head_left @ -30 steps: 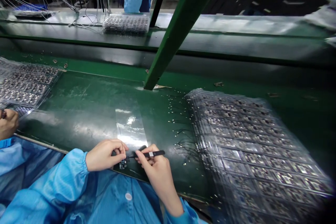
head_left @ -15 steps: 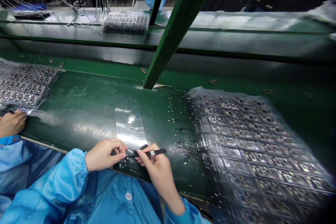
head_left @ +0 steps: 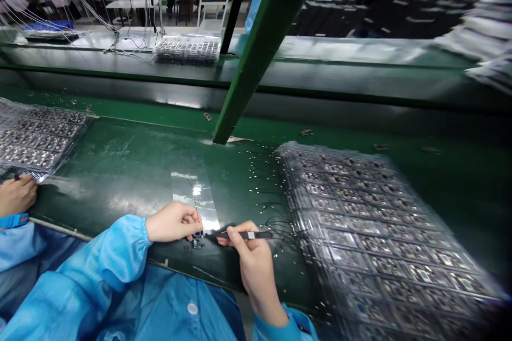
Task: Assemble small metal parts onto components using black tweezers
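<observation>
My left hand [head_left: 173,222] is closed in a pinch at the edge of a small circuit board [head_left: 197,242], just above the green bench top near its front edge. A thin dark wire rises beside those fingertips. In my right hand [head_left: 254,258] is a pair of black tweezers [head_left: 262,235] with a pale band, held like a pen. Their tips point left and reach the board; whether they grip anything there is too small to tell. Behind the hands a clear plastic sheet [head_left: 192,184] lies flat on the bench.
Stacked clear trays of small boards [head_left: 372,213] stand at the right, with thin black wires [head_left: 276,218] beside them. A slanted green post [head_left: 252,58] rises beyond the hands. At the left, a co-worker's hand [head_left: 18,193] is by another tray [head_left: 44,136].
Both hands, the circuit board and the tweezers have shifted a little to the right along the bench. The board now shows more clearly below my left fingertips. The view has tilted up slightly.
</observation>
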Tool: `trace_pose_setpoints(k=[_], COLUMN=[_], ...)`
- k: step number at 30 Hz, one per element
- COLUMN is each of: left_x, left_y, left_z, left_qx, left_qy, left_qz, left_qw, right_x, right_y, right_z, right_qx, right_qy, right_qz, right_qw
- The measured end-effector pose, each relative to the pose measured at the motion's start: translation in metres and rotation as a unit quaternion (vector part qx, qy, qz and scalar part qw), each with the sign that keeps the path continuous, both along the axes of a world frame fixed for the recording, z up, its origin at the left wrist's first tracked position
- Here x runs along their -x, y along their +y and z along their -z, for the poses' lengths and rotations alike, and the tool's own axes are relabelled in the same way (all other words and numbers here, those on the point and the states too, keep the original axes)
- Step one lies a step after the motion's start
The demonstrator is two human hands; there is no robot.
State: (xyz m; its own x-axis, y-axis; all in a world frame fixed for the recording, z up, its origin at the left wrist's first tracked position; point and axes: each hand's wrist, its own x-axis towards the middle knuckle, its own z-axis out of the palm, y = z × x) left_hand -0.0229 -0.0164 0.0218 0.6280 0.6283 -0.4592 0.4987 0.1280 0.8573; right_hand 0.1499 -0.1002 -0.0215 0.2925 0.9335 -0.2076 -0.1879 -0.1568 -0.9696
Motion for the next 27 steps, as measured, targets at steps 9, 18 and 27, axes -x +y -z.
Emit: trace_pose_setpoints(k=[9, 18, 27], left_x=[-0.001, -0.002, -0.004], left_y=[0.002, 0.003, 0.002], left_z=[0.008, 0.006, 0.006], left_qx=[-0.024, -0.036, -0.003], left_qy=[0.021, 0.036, 0.018], left_qz=[0.021, 0.028, 0.004], left_qw=[0.999, 0.998, 1.0], right_x=[0.005, 0.004, 0.009], right_y=[0.004, 0.005, 0.002], right_z=[-0.01, -0.007, -0.011], right_qx=[0.018, 0.03, 0.026], right_qy=[-0.025, -0.015, -0.014], right_qz=[-0.01, -0.014, -0.003], right_qw=[0.999, 0.999, 1.0])
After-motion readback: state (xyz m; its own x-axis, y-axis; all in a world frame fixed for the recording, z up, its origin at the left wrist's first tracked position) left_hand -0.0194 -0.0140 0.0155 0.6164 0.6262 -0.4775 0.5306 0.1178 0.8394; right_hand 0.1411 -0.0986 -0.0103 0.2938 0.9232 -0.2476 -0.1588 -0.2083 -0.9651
